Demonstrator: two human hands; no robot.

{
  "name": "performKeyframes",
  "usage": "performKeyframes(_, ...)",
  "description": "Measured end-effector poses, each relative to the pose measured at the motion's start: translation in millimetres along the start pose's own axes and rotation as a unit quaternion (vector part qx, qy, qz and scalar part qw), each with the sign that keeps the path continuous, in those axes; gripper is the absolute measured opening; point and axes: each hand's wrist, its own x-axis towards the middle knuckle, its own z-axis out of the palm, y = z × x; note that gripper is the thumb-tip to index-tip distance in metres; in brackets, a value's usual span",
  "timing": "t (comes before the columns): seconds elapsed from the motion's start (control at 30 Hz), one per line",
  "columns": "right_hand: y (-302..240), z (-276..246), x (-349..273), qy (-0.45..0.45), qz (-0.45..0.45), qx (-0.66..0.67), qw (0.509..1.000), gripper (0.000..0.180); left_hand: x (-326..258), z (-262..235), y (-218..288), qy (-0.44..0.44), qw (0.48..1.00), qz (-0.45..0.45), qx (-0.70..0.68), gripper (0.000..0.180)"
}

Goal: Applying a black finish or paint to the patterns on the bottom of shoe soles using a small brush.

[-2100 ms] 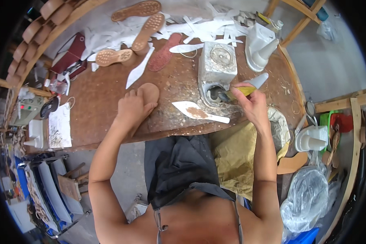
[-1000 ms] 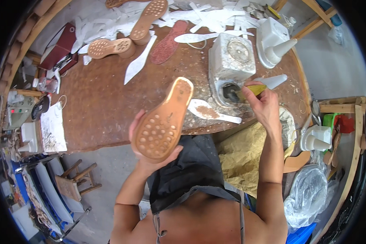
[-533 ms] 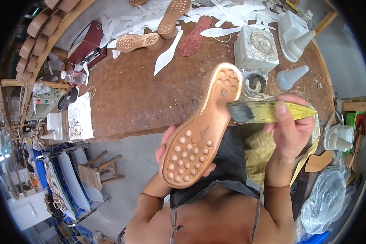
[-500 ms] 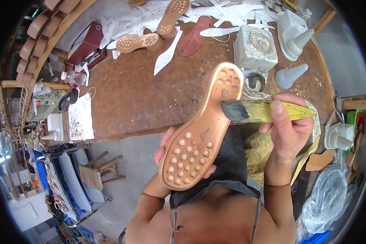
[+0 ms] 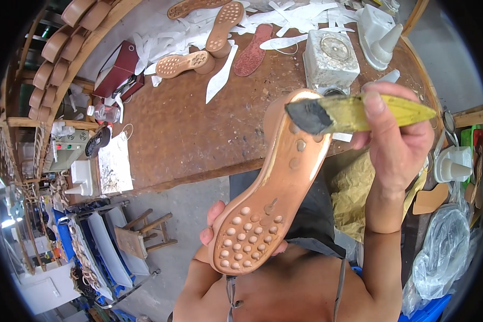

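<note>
A tan shoe sole (image 5: 287, 185) with a heel is tilted before me, its pitted underside showing and its heel end pointing away. My left hand (image 5: 214, 221) is closed around the broad toe end, with fingertips at its left edge and most of the hand hidden behind it. In my right hand (image 5: 397, 142) a flat yellow-handled brush (image 5: 351, 114) is pinched between thumb and fingers. Its dark grey tip points left and overlaps the heel end of the sole; whether it touches is unclear. Pale, shiny streaks run along the sole's rim.
Beyond the sole, the brown worktable (image 5: 182, 134) carries other tan soles (image 5: 182, 64), a red insole (image 5: 255, 51), white cut strips (image 5: 220, 75) and a stained white box (image 5: 331, 59). A wooden stool (image 5: 131, 241) stands left below. Crumpled brown paper (image 5: 354, 198) lies at right.
The brush has moved from the sole's narrow middle up to its heel end. The sole sits a little lower and looks larger, and my right hand is slightly farther right.
</note>
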Motion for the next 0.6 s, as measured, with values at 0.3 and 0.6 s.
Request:
performKeyframes(0.3, -3, 2, -32, -0.076, -0.114, -0.016, 0.990, 0.019, -5, 20, -8, 0.012, 0.891, 0.065, -0.449, 0.087)
performKeyframes(0.6, 4, 5, -65, -0.096, -0.137, -0.086, 0.982, 0.025, 17, 8, 2, -0.009, 0.953, -0.079, -0.293, 0.086)
